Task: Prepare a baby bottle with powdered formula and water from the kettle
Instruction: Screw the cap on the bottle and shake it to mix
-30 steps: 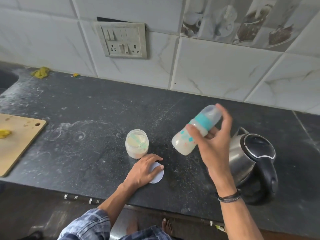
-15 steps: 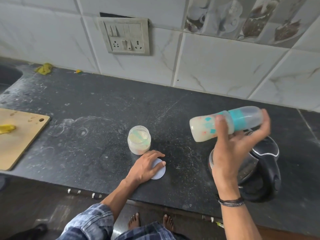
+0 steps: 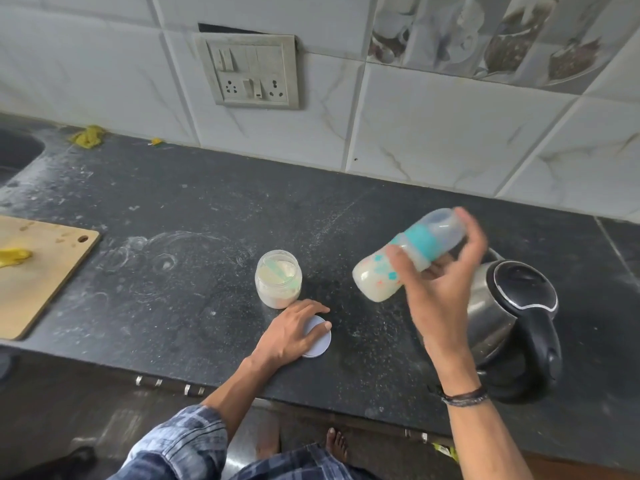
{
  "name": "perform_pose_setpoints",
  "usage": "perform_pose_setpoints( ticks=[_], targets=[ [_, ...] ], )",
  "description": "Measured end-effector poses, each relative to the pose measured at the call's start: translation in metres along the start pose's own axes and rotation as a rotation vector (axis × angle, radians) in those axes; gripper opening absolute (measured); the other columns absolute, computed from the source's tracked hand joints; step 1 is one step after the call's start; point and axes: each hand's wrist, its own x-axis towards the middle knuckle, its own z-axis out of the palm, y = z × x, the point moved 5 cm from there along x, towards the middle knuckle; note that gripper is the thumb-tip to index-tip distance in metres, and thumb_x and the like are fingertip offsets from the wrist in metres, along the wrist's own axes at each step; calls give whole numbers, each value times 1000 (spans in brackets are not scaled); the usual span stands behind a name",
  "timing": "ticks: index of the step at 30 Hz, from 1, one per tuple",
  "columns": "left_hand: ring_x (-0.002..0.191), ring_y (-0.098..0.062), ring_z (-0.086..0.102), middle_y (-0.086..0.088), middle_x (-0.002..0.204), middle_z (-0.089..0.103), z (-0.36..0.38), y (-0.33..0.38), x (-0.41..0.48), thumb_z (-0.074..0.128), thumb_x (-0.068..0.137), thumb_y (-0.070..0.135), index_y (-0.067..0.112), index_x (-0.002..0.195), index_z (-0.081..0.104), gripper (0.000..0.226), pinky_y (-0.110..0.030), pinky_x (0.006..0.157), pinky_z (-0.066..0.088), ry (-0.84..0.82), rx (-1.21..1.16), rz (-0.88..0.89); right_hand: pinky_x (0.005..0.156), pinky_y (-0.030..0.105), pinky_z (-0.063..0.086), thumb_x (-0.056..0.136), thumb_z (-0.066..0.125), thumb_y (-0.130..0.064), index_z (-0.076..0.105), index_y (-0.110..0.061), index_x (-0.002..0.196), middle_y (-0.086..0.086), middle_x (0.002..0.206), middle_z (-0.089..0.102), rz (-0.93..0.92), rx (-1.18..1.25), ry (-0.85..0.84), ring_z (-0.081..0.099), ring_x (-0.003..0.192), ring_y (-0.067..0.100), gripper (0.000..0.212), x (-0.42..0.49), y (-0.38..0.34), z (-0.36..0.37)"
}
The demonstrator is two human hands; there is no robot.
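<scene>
My right hand (image 3: 440,289) grips a capped baby bottle (image 3: 377,278) with a teal collar and milky liquid inside. It hangs tilted in the air, base down to the left, cap up to the right, blurred by motion. Behind that hand a steel kettle (image 3: 512,313) with a black lid and handle stands on the counter. An open jar of formula powder (image 3: 278,282) with a teal scoop inside stands left of the bottle. My left hand (image 3: 294,334) rests flat on the jar's white round lid (image 3: 320,341) on the counter.
The black stone counter (image 3: 173,237) carries powder marks. A wooden cutting board (image 3: 38,271) with a yellow scrap lies at the left edge. A sink corner (image 3: 14,154) shows at far left. A switch and socket plate (image 3: 252,71) sits on the tiled wall.
The bottle has swung from tilted to level and back to tilted as my right hand shakes it. My left hand has stayed on the lid.
</scene>
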Motion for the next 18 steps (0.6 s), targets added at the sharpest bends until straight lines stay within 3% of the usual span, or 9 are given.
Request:
perform_pose_setpoints(
  ticks=[4, 9, 11, 13, 15, 18],
  targets=[
    [119, -1, 52, 15, 126, 62, -3, 2, 1, 57, 100, 49, 26, 124, 65, 34, -18, 100, 37, 12, 0, -7, 90, 29, 60, 92, 84, -16, 19, -14, 156, -16, 135, 63, -156, 74, 208, 71, 111, 15, 92, 10, -10, -12],
    [121, -2, 52, 14, 127, 61, -2, 2, 0, 57, 100, 49, 26, 126, 64, 35, -20, 101, 38, -10, -7, -8, 88, 37, 62, 82, 90, -11, 37, -37, 145, -3, 135, 59, 57, -56, -76, 74, 103, 19, 86, 8, 8, 9],
    [121, -2, 52, 14, 127, 61, -3, 4, 1, 57, 100, 49, 26, 125, 64, 35, -22, 101, 40, -14, -4, -13, 86, 32, 61, 85, 89, -15, 34, -33, 148, -2, 137, 60, -7, 40, 12, 73, 105, 18, 86, 7, 2, 3],
    [120, -2, 52, 14, 127, 62, -3, 4, 1, 56, 100, 50, 27, 125, 64, 35, -23, 101, 41, -7, 0, -20, 88, 27, 59, 91, 83, -14, 22, -17, 155, -13, 134, 66, -103, 93, 125, 72, 107, 12, 89, 7, -3, 0],
    [120, -1, 52, 15, 126, 61, -3, 2, 0, 55, 100, 51, 28, 124, 64, 35, -23, 101, 41, -5, -3, -25, 89, 26, 59, 92, 81, -13, 18, -12, 155, -19, 132, 64, -95, 55, 130, 71, 108, 10, 89, 6, 0, 3],
    [121, -1, 51, 16, 127, 61, -2, 1, -1, 54, 100, 53, 28, 125, 64, 36, -24, 102, 41, -18, -11, -24, 83, 31, 61, 80, 92, -27, 33, -36, 147, -24, 125, 62, 51, -108, -97, 75, 101, 15, 89, 2, 13, 16]
  ],
)
